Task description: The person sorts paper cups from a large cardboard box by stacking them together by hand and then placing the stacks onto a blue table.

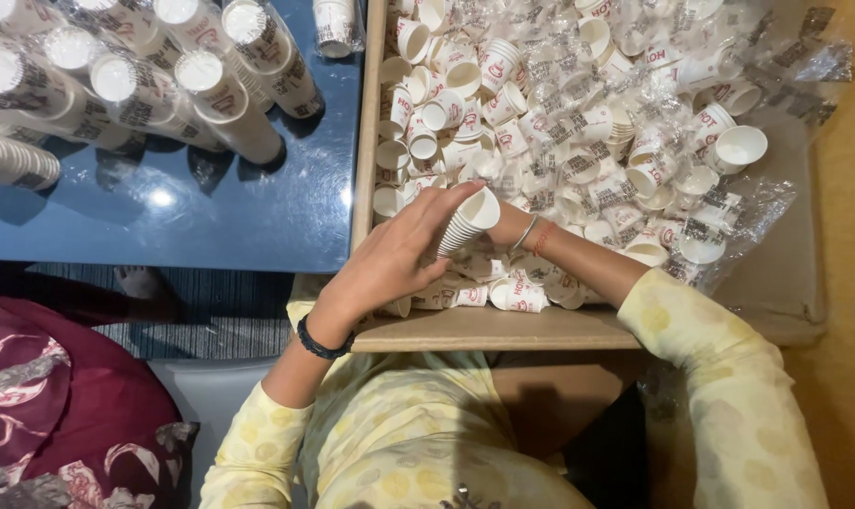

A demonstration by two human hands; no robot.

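A short stack of small white paper cups [464, 222] lies tilted, its open end toward the upper right. My left hand [390, 259] wraps around the stack from the left. My right hand [505, 226] is mostly hidden behind the stack; only its wrist with bangles shows, and I cannot tell how it holds the stack. Both hands hover over a large cardboard box [489, 329] filled with several loose paper cups [531, 104] with red print, lying among clear plastic wrap.
Long wrapped sleeves of stacked cups [211, 90] lie on a dark blue table [211, 217] at the upper left. A maroon floral cloth [60, 396] is at the lower left. Torn clear wrap [739, 217] hangs at the box's right side.
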